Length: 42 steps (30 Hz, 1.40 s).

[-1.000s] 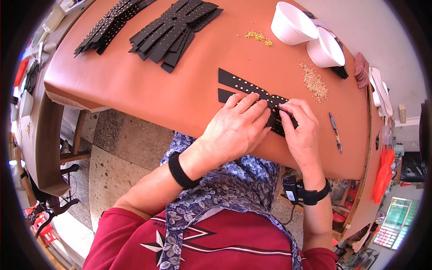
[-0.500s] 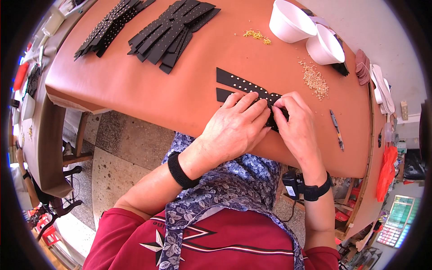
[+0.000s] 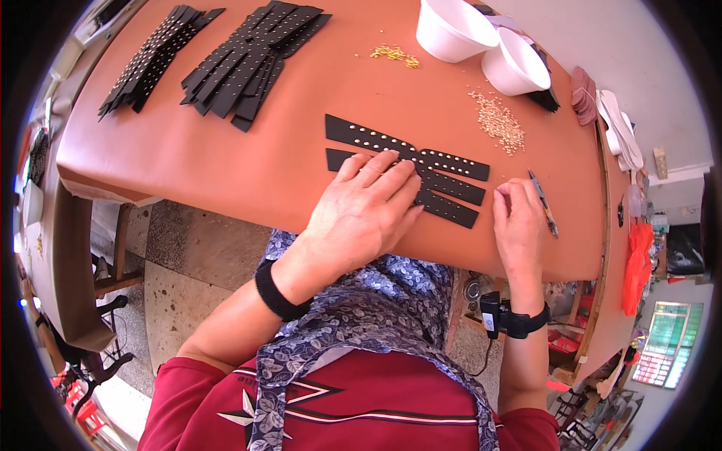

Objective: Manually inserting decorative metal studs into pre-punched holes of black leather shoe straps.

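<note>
We count two bare hands, one left hand and one right hand, and a single black studded piece, with three strips showing at its right end and two at its left. We have two groups of black studded strips (they overlap, so we cannot number what each contains). We see two white bowls, one pen, one yellow heap, one pale gold heap, two dark wristbands and one red bag.
</note>
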Each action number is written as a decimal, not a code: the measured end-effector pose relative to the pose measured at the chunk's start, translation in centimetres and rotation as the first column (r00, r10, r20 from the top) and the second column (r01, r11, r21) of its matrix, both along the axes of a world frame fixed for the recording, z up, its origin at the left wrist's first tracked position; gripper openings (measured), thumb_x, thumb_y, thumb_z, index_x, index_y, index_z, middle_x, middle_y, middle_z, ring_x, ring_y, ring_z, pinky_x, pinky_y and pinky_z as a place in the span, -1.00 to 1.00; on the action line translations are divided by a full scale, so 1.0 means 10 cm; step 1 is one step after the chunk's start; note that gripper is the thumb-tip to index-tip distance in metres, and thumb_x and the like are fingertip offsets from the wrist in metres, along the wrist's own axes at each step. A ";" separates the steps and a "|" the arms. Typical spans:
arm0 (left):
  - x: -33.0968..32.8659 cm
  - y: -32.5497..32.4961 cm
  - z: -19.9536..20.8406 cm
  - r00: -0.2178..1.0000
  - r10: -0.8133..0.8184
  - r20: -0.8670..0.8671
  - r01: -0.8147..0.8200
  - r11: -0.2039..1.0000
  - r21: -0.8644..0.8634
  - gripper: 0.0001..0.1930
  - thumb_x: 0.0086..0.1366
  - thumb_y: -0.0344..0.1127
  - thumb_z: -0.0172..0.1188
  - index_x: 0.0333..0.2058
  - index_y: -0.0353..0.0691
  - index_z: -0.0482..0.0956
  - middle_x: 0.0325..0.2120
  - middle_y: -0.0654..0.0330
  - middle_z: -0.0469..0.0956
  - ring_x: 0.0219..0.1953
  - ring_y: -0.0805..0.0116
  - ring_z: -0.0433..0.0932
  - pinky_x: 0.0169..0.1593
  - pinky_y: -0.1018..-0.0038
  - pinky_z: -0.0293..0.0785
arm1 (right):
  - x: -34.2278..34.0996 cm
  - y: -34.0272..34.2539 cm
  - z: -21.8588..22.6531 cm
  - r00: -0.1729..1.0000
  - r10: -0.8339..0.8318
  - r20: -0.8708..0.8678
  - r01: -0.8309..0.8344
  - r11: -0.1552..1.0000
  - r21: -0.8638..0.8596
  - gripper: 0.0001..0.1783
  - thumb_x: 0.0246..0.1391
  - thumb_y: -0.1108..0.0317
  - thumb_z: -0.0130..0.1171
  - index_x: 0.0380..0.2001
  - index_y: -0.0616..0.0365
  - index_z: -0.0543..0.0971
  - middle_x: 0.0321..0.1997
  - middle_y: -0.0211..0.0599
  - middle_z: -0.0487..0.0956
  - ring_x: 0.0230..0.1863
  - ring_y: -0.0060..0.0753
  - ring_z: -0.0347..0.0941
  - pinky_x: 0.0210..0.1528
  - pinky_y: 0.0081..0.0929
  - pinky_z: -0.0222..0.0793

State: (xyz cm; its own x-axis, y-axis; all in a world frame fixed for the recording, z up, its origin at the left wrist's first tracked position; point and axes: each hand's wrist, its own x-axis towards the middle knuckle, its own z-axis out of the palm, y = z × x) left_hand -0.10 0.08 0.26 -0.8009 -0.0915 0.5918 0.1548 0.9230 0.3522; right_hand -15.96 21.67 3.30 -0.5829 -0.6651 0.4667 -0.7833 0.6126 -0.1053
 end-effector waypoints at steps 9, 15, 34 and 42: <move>-0.01 0.00 -0.01 1.000 0.009 0.000 -0.009 1.000 -0.008 -0.64 0.17 -0.26 0.38 -0.06 -0.24 0.67 0.02 0.12 0.60 0.15 0.11 0.51 0.18 0.16 0.38 | 0.04 0.11 0.04 0.956 -0.009 0.294 0.058 0.986 -0.159 -0.90 0.16 0.54 0.19 -0.25 0.32 0.60 -0.18 -0.11 0.59 -0.18 -0.06 0.57 -0.10 -0.29 0.48; -0.01 0.01 0.00 1.000 0.008 0.009 -0.008 1.000 -0.005 -0.64 0.18 -0.25 0.38 -0.06 -0.24 0.67 0.03 0.11 0.60 0.15 0.11 0.51 0.18 0.17 0.38 | 0.04 0.05 0.07 0.938 -0.048 0.343 0.097 0.987 -0.126 -0.88 0.16 0.49 0.22 -0.25 0.30 0.60 -0.19 -0.14 0.60 -0.19 -0.09 0.58 -0.13 -0.31 0.48; -0.01 0.01 0.01 1.000 0.018 -0.001 -0.018 1.000 -0.015 -0.65 0.17 -0.27 0.38 -0.08 -0.24 0.68 0.00 0.12 0.61 0.15 0.11 0.52 0.19 0.17 0.39 | 0.05 0.18 -0.09 0.999 -0.032 0.032 0.033 0.998 -0.052 -0.92 0.12 0.50 0.24 -0.29 0.23 0.59 -0.20 -0.22 0.57 -0.19 -0.05 0.54 -0.13 -0.22 0.46; -0.02 0.01 0.01 1.000 0.019 -0.010 -0.019 0.999 -0.026 -0.66 0.16 -0.27 0.38 -0.09 -0.24 0.67 0.00 0.11 0.62 0.14 0.13 0.53 0.18 0.18 0.40 | 0.06 0.28 -0.14 0.940 -0.031 0.339 0.149 0.932 -0.329 -0.89 0.15 0.56 0.21 -0.24 0.32 0.63 -0.16 -0.20 0.59 -0.19 -0.27 0.59 -0.11 -0.41 0.51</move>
